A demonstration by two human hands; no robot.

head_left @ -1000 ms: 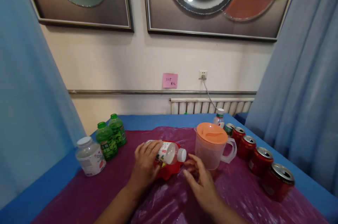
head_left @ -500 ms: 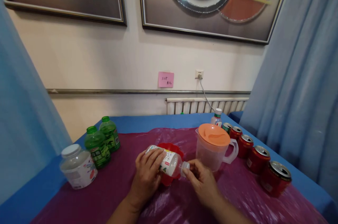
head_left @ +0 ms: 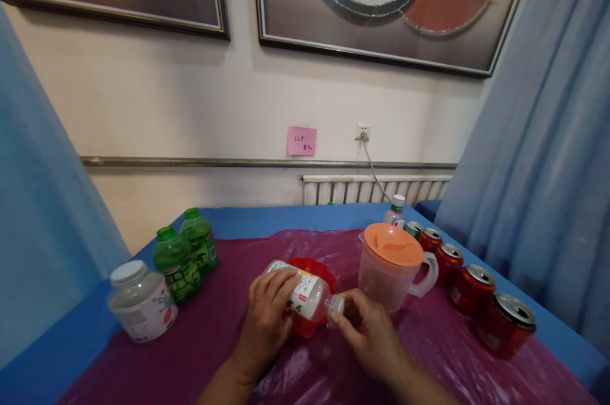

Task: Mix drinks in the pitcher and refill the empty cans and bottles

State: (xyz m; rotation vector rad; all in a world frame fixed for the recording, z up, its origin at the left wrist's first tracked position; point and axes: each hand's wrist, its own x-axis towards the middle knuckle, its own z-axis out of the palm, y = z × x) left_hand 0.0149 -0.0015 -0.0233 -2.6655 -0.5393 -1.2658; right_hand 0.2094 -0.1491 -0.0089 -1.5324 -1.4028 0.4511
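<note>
A clear plastic bottle [head_left: 312, 298] with a white label lies tilted on its side above a red dish [head_left: 328, 274], its neck pointing right. My left hand [head_left: 269, 309] is wrapped over the label end of the bottle. At the other end, the thumb and fingers of my right hand [head_left: 369, 332] pinch the whitish cap [head_left: 336, 304], which sits on the bottle's neck. Bottle and hands hide most of the dish. Just beyond my right hand stands a clear pitcher [head_left: 386, 278] with an orange lid [head_left: 394, 244].
Several red cans [head_left: 506, 327] line the right side, with a small white-capped bottle [head_left: 395, 211] behind. At left are two green bottles [head_left: 176, 271] and a white-lidded jar [head_left: 143, 309]. Purple plastic sheeting [head_left: 229, 322] covers part of the blue tabletop [head_left: 248, 217].
The view has shifted slightly, so things on the right appear a little further right. Both hands keep the same hold on the bottle and its cap.
</note>
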